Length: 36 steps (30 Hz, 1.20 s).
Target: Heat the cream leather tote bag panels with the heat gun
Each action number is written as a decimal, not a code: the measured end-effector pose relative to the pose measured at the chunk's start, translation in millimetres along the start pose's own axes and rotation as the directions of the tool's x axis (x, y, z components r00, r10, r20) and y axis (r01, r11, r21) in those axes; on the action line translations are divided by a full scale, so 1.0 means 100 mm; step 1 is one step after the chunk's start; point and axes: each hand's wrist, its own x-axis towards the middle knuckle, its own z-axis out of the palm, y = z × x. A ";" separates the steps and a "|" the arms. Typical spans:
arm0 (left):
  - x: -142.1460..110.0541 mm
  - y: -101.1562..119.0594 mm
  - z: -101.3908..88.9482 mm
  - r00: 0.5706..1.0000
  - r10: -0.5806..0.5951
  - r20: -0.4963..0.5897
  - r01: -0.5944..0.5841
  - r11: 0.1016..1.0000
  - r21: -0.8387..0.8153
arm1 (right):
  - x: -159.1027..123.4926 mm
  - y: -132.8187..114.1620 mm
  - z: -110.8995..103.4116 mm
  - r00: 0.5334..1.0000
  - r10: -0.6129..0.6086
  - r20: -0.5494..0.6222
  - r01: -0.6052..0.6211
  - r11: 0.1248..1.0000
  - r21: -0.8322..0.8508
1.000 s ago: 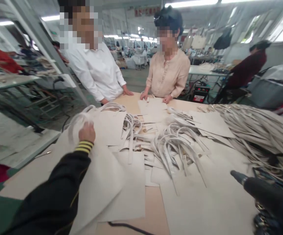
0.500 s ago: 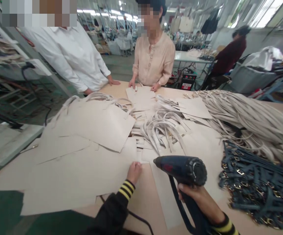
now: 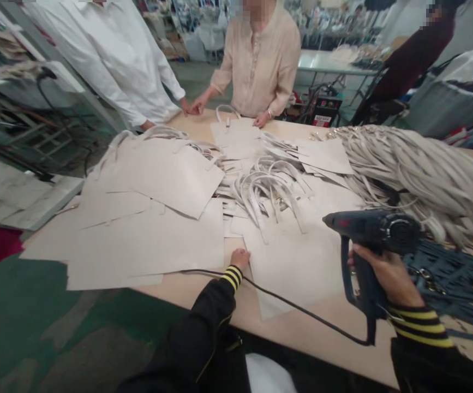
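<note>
My right hand (image 3: 391, 273) is wrapped around the handle of a dark blue heat gun (image 3: 377, 226), held above the right side of the table with its nozzle pointing left. A black cord (image 3: 301, 311) runs from the handle's base across to the left. My left hand (image 3: 240, 258) rests with curled fingers at the left edge of a flat beige panel (image 3: 297, 267); whether anything is pinched in it is hidden. Just beyond lie beige strap handles (image 3: 269, 191) in a loose pile. Overlapping beige panels (image 3: 158, 234) cover the table to the left.
A thick bundle of beige straps (image 3: 416, 174) lies at the right, with dark blue straps with metal hardware (image 3: 453, 278) nearer me. Across the wooden table (image 3: 232, 300) stand a person in white (image 3: 113, 65) and a person in a beige shirt (image 3: 261, 65), their hands on or near the table's far side.
The heat gun in my right hand has moved right, away from the middle. My left hand is now against the panel's edge. The beige-shirted person's hand has reached toward the white-sleeved person's hand.
</note>
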 end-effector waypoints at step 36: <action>1.13 1.38 -2.01 0.804 0.527 -0.275 -0.466 0.846 0.260 | -1.76 0.35 0.33 0.868 0.347 -0.354 -0.294 0.936 0.195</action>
